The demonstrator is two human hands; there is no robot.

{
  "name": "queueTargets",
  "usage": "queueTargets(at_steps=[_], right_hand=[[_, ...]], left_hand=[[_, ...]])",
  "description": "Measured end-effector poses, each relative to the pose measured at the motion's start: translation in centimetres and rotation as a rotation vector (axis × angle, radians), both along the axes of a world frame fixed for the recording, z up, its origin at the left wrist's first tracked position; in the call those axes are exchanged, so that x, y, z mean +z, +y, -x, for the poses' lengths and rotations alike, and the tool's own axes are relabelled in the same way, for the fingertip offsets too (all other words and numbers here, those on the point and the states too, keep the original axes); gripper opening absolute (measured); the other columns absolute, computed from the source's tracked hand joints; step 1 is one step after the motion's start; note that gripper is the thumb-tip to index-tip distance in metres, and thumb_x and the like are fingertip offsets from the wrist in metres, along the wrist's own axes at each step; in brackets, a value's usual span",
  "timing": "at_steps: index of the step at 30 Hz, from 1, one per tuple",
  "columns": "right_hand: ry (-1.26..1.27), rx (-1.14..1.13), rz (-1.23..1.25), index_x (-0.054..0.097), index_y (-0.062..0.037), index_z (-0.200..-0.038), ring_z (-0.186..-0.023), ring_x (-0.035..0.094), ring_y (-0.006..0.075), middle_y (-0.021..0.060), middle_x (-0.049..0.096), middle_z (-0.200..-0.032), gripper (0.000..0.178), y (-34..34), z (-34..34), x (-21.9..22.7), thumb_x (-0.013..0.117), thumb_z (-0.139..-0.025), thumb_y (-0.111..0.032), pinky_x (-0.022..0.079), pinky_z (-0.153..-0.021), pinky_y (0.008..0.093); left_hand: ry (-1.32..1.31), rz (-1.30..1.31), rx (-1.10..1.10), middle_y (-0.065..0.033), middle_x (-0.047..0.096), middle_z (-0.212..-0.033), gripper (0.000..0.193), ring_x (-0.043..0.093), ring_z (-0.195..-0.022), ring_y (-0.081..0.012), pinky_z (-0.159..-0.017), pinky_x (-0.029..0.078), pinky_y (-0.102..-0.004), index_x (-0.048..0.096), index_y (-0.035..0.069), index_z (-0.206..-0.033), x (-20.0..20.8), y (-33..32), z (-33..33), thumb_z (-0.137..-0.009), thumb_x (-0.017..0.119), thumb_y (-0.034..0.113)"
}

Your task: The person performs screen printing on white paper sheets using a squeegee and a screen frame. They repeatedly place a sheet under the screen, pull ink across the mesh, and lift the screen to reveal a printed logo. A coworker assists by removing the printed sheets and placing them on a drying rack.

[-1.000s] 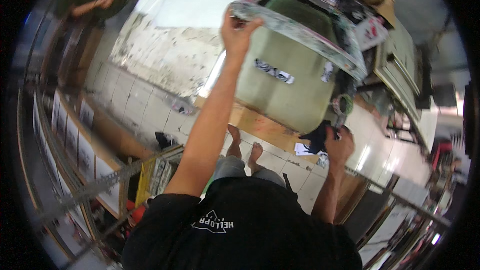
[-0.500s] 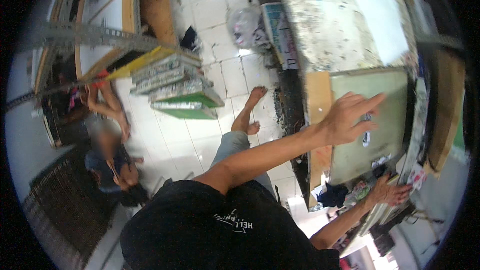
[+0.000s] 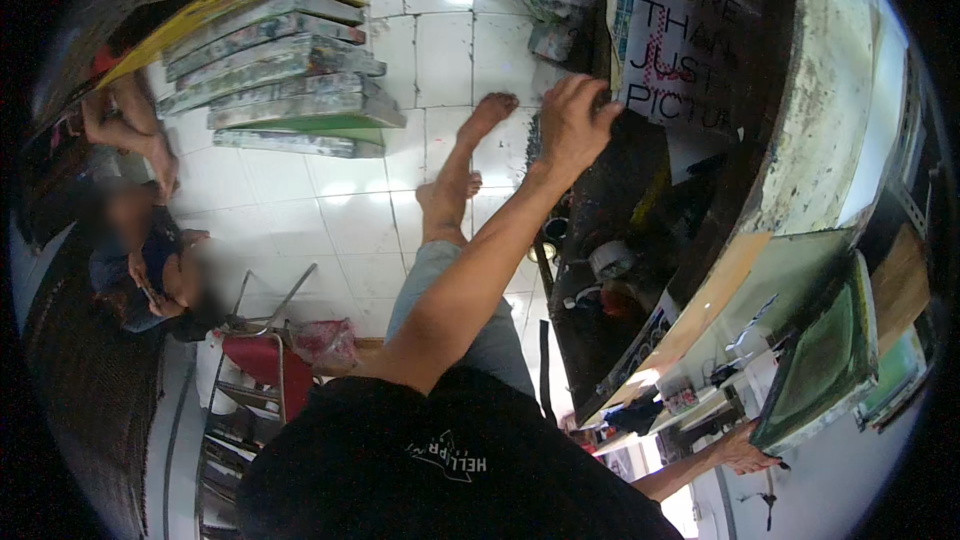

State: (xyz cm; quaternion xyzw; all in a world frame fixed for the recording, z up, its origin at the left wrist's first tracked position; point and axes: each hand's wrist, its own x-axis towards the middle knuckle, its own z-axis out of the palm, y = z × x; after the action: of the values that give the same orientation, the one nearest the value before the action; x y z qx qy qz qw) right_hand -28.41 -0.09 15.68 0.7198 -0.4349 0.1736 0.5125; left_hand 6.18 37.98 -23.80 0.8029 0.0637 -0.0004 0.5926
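Note:
Near the right side, my right hand [image 3: 742, 450] grips the lower corner of a green-meshed screen-printing frame [image 3: 820, 365]. The frame is tilted beside the worktable [image 3: 800, 150]; the fingers are partly hidden at its edge. My left arm reaches forward over the floor. My left hand [image 3: 575, 125] hangs by the edge of a dark lower shelf [image 3: 640, 160], fingers loosely bent and thumb apart. Nothing shows in it. A printed sheet [image 3: 680, 50] lies on that shelf, just beyond the hand.
Several screen frames [image 3: 280, 60] stand in a row at the left. A person [image 3: 150, 260] sits at the far left. A red folding chair [image 3: 265, 370] stands behind on the left. Cans [image 3: 610, 260] sit on the dark shelf. More frames [image 3: 895, 380] lean at the right.
My left hand has moved from above the worktable to the dark shelf's edge. A green screen frame is now raised and tilted in my right hand. The view has shifted.

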Motion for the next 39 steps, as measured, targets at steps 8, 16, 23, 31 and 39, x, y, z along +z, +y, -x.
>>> queueTargets(at_steps=[8,16,23,31,39], right_hand=[[0.122,-0.042,0.042,0.029,0.0092,-0.145,-0.120,0.050,0.0427,0.0273,0.048,-0.131,0.122,0.9,-0.6,-0.3,0.060,-0.072,-0.084,0.045,-0.093,0.0569],[0.114,0.088,0.060,0.030,0.0111,-0.144,-0.114,0.053,0.0465,0.0290,0.053,-0.122,0.119,-0.5,2.1,0.5,0.066,-0.073,-0.078,0.043,-0.091,0.0616],[0.150,0.197,0.066,0.039,0.0124,-0.138,-0.112,0.056,0.0446,0.0308,0.054,-0.127,0.111,0.5,0.8,0.1,0.062,-0.078,-0.077,0.044,-0.096,0.0549],[0.061,0.225,0.073,0.045,0.0037,-0.139,-0.118,0.056,0.0404,0.0231,0.056,-0.131,0.102,-0.5,0.5,1.0,0.069,-0.076,-0.072,0.045,-0.095,0.0561],[-0.110,0.092,-0.036,0.046,-0.0101,-0.143,-0.123,0.051,0.0361,0.0116,0.055,-0.136,0.091,0.0,-0.1,2.2,0.067,-0.078,-0.070,0.039,-0.100,0.0547]], left_hand=[[-0.128,-0.509,-0.164,-0.0199,0.039,-0.148,0.087,0.035,-0.137,-0.0359,-0.111,0.028,-0.0506,0.043,0.003,-0.144,-5.5,-10.4,-5.2,-0.075,0.080,0.042],[0.057,-0.623,0.020,-0.0157,0.039,-0.141,0.091,0.035,-0.134,-0.0337,-0.108,0.028,-0.0486,0.045,-0.004,-0.134,-8.8,-12.2,-7.8,-0.062,0.087,0.032],[0.064,-0.381,0.079,-0.0139,0.056,-0.115,0.041,0.049,-0.112,-0.0354,-0.092,0.037,-0.0479,0.067,0.001,-0.097,-5.7,-10.8,-8.7,-0.067,0.082,0.022],[0.433,0.893,0.205,-0.0081,0.067,-0.099,0.032,0.065,-0.084,-0.0170,-0.078,0.053,-0.0309,0.064,-0.001,-0.113,7.9,-2.0,-9.6,-0.083,0.069,0.008],[-0.256,0.297,-0.409,-0.0276,0.037,-0.153,0.036,0.037,-0.144,-0.0305,-0.115,0.031,-0.0388,0.062,-0.009,-0.105,29.2,1.1,-7.4,-0.070,0.061,-0.008]])
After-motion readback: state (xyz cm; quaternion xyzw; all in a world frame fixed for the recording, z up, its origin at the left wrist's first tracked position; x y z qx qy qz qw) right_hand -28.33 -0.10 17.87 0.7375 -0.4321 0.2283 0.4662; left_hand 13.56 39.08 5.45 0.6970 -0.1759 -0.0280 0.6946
